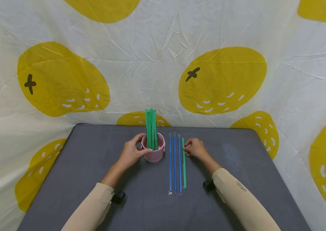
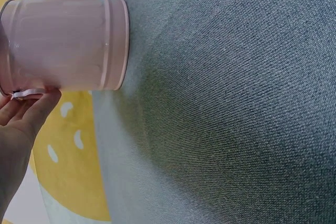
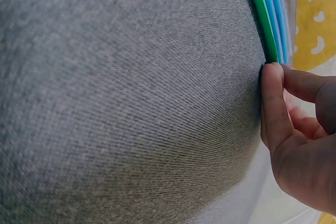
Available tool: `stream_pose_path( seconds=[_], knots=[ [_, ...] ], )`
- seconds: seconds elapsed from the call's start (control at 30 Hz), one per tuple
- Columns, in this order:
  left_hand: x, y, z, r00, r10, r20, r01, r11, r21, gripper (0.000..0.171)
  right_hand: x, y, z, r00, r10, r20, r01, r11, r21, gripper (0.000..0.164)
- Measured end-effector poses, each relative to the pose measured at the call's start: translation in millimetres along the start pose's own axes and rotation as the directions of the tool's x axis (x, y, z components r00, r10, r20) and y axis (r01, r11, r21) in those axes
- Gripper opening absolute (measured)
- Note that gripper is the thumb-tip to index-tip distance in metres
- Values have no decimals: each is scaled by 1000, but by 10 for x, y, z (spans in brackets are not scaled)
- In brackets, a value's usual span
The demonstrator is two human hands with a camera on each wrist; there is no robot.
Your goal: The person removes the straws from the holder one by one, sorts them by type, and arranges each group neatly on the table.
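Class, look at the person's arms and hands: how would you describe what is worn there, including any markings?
The left sleeve and right sleeve are plain beige; the right one bears a small dark scrawl. Small black devices show beside both cuffs. The left hand and right hand wear no gloves.
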State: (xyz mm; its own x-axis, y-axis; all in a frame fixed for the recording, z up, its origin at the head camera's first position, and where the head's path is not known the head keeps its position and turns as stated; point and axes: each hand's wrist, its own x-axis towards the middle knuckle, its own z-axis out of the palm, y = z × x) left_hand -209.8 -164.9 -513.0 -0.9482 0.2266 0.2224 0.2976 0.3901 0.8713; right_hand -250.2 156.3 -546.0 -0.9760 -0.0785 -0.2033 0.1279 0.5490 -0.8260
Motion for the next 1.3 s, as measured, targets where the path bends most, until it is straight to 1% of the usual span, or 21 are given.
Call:
stream_pose_path(
  seconds=[0.27, 0.53, 0.77, 0.9, 1.0, 1.1, 1.17, 1.3],
  knots=[
    [-2, -1, -4, 1000, 4, 3, -4, 1000, 1, 79, -37, -47, -19, 1000, -5, 4, 6, 999, -32, 16],
    [-1, 11, -16, 1000, -12, -3, 12, 1000, 10, 78, -36, -58, -49, 999, -28, 16, 29, 996, -81, 16],
    [3, 23, -13, 1000, -19, 9, 19, 1000, 2, 78, -34, -67, -74, 1000, -26, 12, 27, 997, -66, 17],
    [1, 28, -4, 1000, -18, 9, 18, 1000, -9, 78, -38, -100, -110, 998, -63, -3, 63, 993, -100, 17],
    [-3, 29, 0, 1000, -13, 5, 13, 1000, -10, 79, -52, -190, -148, 992, -127, -1, 126, 978, -165, 19],
    [-7, 24, -2, 1000, -10, 4, 10, 1000, -2, 79, -61, -335, -170, 983, -184, 7, 182, 965, -189, 23],
    [-7, 18, -4, 1000, -9, 4, 9, 1000, 2, 80, -54, -448, -170, 976, -215, 14, 214, 961, -175, 27],
    [4, 14, -1, 1000, 2, 4, -2, 1000, -3, 80, -19, -703, -137, 963, -270, 15, 270, 958, -95, 30]
  ],
)
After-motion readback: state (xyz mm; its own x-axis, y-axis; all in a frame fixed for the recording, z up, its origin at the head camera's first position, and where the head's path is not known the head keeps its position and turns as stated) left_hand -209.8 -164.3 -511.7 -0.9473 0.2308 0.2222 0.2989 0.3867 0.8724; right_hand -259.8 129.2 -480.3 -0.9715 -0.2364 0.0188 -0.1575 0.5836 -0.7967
